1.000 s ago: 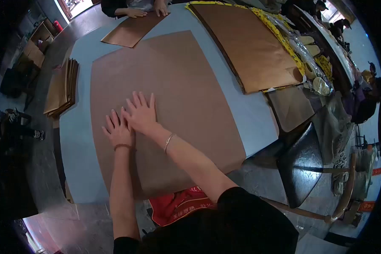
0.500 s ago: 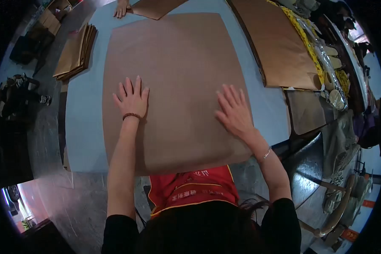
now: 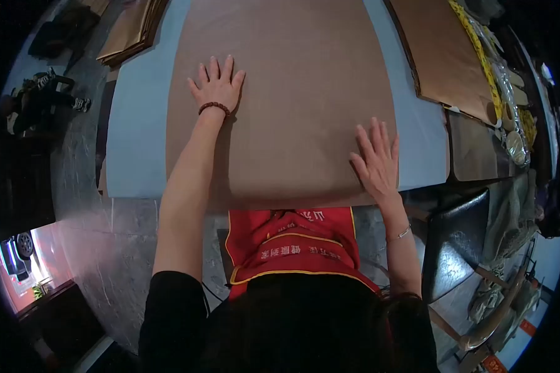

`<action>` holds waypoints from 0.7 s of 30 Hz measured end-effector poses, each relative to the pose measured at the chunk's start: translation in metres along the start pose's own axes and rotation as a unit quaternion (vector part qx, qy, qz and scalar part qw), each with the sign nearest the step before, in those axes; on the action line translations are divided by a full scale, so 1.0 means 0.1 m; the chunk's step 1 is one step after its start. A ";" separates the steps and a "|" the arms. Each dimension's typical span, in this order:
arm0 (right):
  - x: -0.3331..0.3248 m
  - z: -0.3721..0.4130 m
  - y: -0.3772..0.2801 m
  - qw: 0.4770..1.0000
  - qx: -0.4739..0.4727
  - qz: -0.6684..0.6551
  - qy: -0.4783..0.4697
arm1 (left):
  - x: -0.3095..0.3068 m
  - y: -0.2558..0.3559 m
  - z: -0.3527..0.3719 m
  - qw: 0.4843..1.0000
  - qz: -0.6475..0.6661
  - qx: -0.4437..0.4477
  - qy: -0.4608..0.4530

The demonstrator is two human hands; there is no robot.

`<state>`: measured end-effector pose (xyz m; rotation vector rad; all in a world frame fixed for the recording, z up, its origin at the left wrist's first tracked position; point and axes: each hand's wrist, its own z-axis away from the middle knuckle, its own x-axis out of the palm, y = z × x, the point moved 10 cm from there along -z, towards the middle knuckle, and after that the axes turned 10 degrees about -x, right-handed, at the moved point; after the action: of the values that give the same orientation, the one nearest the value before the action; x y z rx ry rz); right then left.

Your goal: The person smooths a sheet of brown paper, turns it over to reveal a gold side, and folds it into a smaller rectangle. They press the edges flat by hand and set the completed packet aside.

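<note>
A big brown paper sheet (image 3: 292, 81) lies flat across the pale blue table (image 3: 137, 124). Its near edge runs along the table's near edge, just in front of the person's red apron (image 3: 292, 245). The left hand (image 3: 218, 84) is pressed palm down on the sheet, toward its left edge and well in from the near edge. Its fingers are spread wide and hold nothing, and a dark bead bracelet (image 3: 214, 107) sits on that wrist. The right hand (image 3: 376, 161) is also flat on the paper, close to the sheet's near right corner. Its fingers are straight and only slightly fanned, gripping nothing, and a thin bangle (image 3: 402, 234) shows farther down that arm. The two hands are well apart, the left one farther up the table than the right. A strip of bare table shows along the sheet's left side and a narrower one on its right. At the table's far left corner sits a stack (image 3: 130, 31) of brown paper. Along the far right edge lies another brown pile (image 3: 445, 56) with yellow showing at its rim. A black chair (image 3: 454, 242) stands off the table's near right corner.
</note>
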<state>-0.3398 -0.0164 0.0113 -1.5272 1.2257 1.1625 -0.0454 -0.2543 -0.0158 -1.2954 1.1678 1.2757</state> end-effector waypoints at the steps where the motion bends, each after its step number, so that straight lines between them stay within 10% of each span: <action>1: 0.06 -0.07 -0.14 0.998 -0.055 -0.003 -0.033 | 0.01 -0.02 0.01 1.000 -0.001 -0.004 0.003; 19: 0.13 -0.08 -0.09 0.998 -0.040 -0.025 -0.045 | -0.29 -0.42 0.19 0.997 0.071 -0.010 -0.028; 21: 0.15 -0.10 -0.09 0.998 -0.040 -0.026 -0.048 | -0.52 -0.42 0.65 0.979 0.074 0.188 0.016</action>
<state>-0.3283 -0.0274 -0.0003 -1.5337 1.0804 1.2488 -0.0108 -0.1850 0.0350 -0.9673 1.4708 1.0738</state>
